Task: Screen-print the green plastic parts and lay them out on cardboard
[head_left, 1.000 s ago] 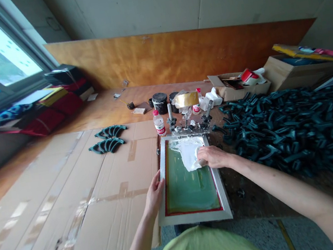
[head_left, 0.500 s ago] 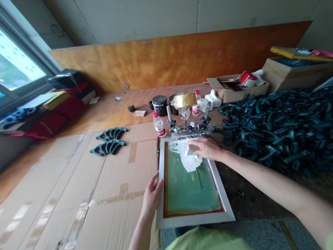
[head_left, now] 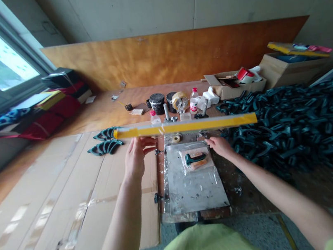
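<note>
The screen-printing frame [head_left: 185, 127] is raised and seen edge-on, with yellow tape along its near side. My left hand [head_left: 136, 152] grips the frame's left end from below. To the right of the metal base plate [head_left: 192, 192], my right hand [head_left: 220, 147] hovers near the plate's far corner, fingers reaching forward with nothing visible in them. A dark green curved plastic part [head_left: 195, 158] lies on the plate, in a tan holder [head_left: 199, 164] under clear film. The frame's mesh and the white scraper are hidden from view.
Several matching dark parts [head_left: 107, 145] lie on cardboard [head_left: 72, 206] at left. A large heap of them [head_left: 295, 126] covers the right side. Behind the frame stand black tubs [head_left: 157, 103], bottles [head_left: 193, 102] and a tape roll [head_left: 180, 102]; an open carton [head_left: 239, 87] is farther right.
The frame has swung up from lying flat, uncovering the plate and the part. My left hand rose with it. My right hand left the white scraper and moved slightly right.
</note>
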A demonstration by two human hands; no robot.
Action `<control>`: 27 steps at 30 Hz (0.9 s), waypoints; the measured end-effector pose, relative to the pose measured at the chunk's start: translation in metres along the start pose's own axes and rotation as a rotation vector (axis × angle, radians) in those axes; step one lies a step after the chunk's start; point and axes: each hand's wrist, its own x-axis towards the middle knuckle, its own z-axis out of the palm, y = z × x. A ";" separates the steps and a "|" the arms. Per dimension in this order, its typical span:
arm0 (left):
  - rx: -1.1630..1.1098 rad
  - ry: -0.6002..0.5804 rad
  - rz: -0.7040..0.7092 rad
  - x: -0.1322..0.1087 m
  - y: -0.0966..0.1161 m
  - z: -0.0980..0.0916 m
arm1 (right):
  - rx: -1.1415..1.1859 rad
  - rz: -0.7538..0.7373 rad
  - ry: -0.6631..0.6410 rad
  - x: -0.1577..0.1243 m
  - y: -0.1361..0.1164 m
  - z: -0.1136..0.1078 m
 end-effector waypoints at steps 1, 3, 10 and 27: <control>-0.002 0.003 0.006 0.007 0.002 0.003 | 0.024 -0.098 -0.033 -0.009 -0.002 0.012; -0.014 0.039 0.028 0.011 -0.001 0.006 | 0.037 -0.270 -0.061 -0.021 -0.008 0.031; 0.068 -0.221 -0.657 -0.082 -0.098 0.018 | 0.013 -0.382 0.030 -0.057 -0.065 0.044; 0.887 -0.026 -0.717 -0.068 -0.186 -0.171 | -0.251 0.456 -0.103 -0.036 0.143 -0.009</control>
